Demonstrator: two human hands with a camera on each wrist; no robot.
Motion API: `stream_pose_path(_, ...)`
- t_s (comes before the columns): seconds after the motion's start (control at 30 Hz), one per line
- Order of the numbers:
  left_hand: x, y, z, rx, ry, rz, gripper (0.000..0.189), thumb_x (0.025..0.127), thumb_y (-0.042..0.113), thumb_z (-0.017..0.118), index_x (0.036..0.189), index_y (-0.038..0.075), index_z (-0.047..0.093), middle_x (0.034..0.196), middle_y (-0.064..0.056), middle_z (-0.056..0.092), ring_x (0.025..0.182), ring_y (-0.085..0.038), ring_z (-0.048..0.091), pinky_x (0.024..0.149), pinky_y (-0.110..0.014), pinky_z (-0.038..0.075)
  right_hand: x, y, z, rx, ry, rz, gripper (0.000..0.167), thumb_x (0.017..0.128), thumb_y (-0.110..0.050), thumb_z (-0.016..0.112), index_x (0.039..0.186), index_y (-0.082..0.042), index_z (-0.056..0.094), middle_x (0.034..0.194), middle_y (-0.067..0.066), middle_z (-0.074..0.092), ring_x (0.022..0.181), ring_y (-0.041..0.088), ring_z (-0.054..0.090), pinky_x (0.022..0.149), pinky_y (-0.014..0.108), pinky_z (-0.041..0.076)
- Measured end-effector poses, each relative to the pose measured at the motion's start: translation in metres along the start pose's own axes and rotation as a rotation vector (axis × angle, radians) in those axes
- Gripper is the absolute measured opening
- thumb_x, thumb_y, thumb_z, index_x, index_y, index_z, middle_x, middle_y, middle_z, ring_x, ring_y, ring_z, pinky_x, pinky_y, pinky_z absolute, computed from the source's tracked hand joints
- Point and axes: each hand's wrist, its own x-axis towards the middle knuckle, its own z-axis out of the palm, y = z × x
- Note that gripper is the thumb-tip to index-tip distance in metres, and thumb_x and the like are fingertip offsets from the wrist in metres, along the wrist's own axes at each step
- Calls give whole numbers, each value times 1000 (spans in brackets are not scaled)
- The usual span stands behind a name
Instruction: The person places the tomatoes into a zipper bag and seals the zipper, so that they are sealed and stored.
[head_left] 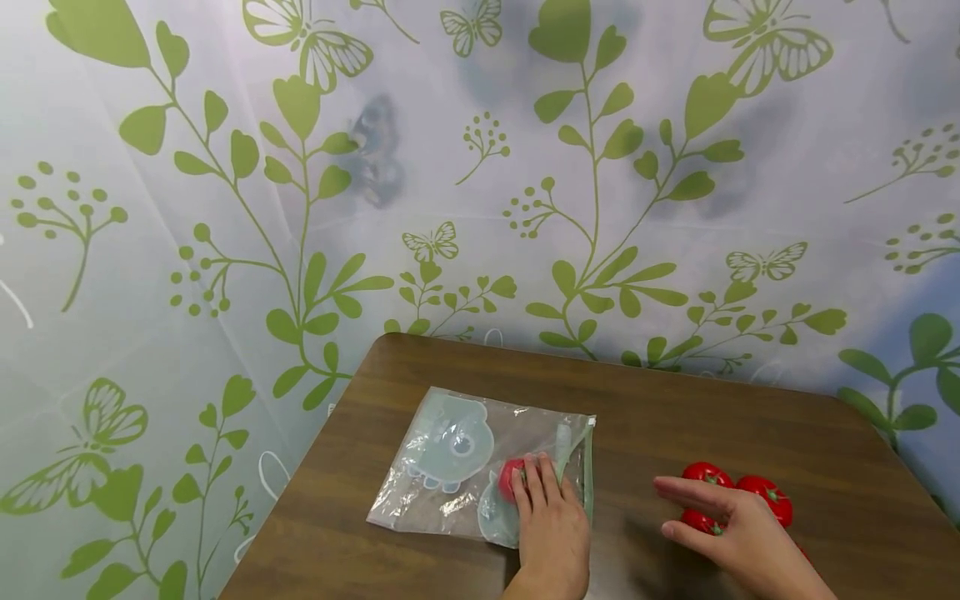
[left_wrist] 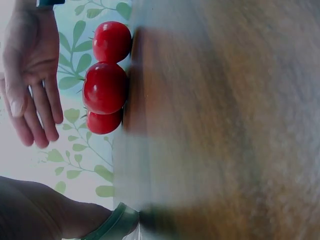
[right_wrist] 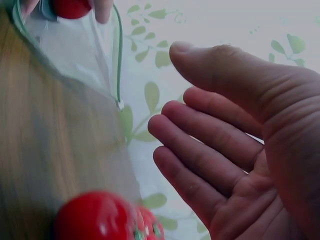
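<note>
My left hand [head_left: 555, 525] reaches into the mouth of a clear zip bag [head_left: 465, 521] and holds a red tomato [head_left: 510, 481] there, fingers over its top. In the right wrist view, the same tomato [right_wrist: 71, 7] shows between its digits. The bag lies flat, with a pale green cartoon print and a green zip edge [right_wrist: 119, 55]. My right hand [head_left: 742, 533] hovers beside several red tomatoes [head_left: 768, 498], its thumb apart from the extended fingers and nothing in its grasp. The left wrist view shows this right hand [left_wrist: 35, 85] with its palm bare next to the tomatoes [left_wrist: 106, 87].
Everything rests on a dark brown wooden table [head_left: 637, 400] with rounded corners. Behind and to the left hangs a white curtain [head_left: 450, 200] with green leaves and butterflies. The tomatoes sit to the right of the bag.
</note>
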Motion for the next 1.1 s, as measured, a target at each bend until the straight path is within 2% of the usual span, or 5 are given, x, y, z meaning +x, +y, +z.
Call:
stream_pose_path(0.33,-1,-1,0,-11,11,-7,42,108,20,56,147,14,69,167,-16,52,159,-39,44,129,-57,36,-24,30,-12,-77,37,74,58,94,-35,88,145,-15,71,135,11,78,105,-12,66,78,25,63)
stream_pose_path(0.7,0,0,1,-19,-18,-1,43,106,21,63,149,15,68,169,-15,50,160,-39,42,130,-58,34,-44,51,-25,-143,87,185,63,94,-47,86,147,-16,71,133,11,79,101,-16,65,75,25,62)
stream_pose_path(0.93,0,-1,0,-14,-20,7,46,104,22,66,149,15,67,169,-16,49,161,-40,41,130,-58,34,-52,60,-29,-67,92,260,73,94,-52,85,151,-11,66,141,14,75,103,-23,59,78,21,61)
stream_pose_path(1.0,0,-1,-1,-12,-24,10,46,104,21,66,150,15,67,169,-16,49,161,-40,41,130,-58,34,-53,63,-30,-58,79,291,77,93,-53,85,152,-9,65,142,16,74,103,-22,60,78,21,61)
stream_pose_path(1.1,1,-2,0,-13,-40,12,47,104,22,68,151,15,66,170,-16,48,161,-40,41,130,-58,34,-53,69,-34,-52,55,357,83,92,-57,85,154,-7,62,147,17,71,111,-1,74,79,24,63)
